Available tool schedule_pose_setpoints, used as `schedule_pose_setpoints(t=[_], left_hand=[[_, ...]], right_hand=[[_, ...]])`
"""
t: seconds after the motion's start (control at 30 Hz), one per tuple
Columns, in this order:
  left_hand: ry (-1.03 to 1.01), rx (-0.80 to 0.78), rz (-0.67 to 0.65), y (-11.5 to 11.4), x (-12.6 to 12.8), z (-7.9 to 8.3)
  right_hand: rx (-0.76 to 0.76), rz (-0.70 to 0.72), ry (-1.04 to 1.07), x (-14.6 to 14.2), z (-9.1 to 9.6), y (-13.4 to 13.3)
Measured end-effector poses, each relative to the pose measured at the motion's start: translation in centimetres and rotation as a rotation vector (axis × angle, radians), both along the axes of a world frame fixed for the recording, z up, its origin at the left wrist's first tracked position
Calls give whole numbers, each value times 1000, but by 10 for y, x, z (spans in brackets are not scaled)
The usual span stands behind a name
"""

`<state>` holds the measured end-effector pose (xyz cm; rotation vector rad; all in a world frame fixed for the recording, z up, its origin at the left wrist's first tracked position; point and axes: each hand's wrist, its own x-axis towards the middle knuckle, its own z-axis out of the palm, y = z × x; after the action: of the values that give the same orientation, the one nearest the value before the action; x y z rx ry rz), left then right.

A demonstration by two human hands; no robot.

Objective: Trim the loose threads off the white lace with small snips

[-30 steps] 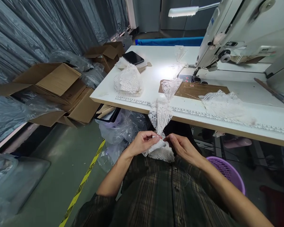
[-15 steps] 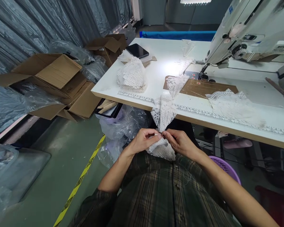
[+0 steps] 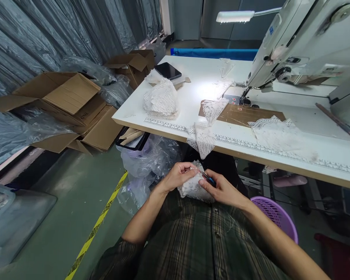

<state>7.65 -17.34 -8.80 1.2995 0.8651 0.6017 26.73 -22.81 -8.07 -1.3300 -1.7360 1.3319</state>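
Over my lap, my left hand (image 3: 183, 175) pinches the edge of a white lace piece (image 3: 194, 188) that rests against my shirt. My right hand (image 3: 221, 189) is closed around small dark-and-blue thread snips (image 3: 207, 178), their tips at the lace beside my left fingertips. A chain of lace pieces (image 3: 204, 140) hangs over the table edge just beyond my hands and runs back toward the sewing machine's needle area (image 3: 245, 99). Further left on the table sits a stack of white lace pieces (image 3: 161, 99). More lace (image 3: 275, 132) lies to the right.
The white sewing table (image 3: 128, 111) carries a phone (image 3: 168, 71), a brown board (image 3: 236, 112) and the sewing machine (image 3: 297, 50). Below are plastic bags (image 3: 154, 159) and a purple basket (image 3: 275, 217). Open cardboard boxes (image 3: 72, 93) stand at left.
The hanging lace chain is now apart from the lace in my hands. Thread snips now show in my right hand, which was pinching the lace before. My view has shifted slightly.
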Motion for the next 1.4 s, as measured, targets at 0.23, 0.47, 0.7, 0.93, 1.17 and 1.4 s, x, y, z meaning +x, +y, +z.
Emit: schedule_pose_setpoints(t=[0.23,0.47,0.7,0.93,1.17,1.4], left_hand=[[182,310,137,19,6,-29],[-200,-68,215,25,5,-8],[-427,-359,-50,30,12,16],[-109,-113,-8,24,8,21],[-68,-6,54,25,6,25],[-57,51,70,24,6,33]], right_hand=[[207,-384,16,1,-10,27],[488,-287,-116,-14,0,24],[510,327,-261,-11,21,-27],[242,125,-78,10,26,-20],[179,-114,-136,16,17,25],[246,-52,-117,4,28,42]])
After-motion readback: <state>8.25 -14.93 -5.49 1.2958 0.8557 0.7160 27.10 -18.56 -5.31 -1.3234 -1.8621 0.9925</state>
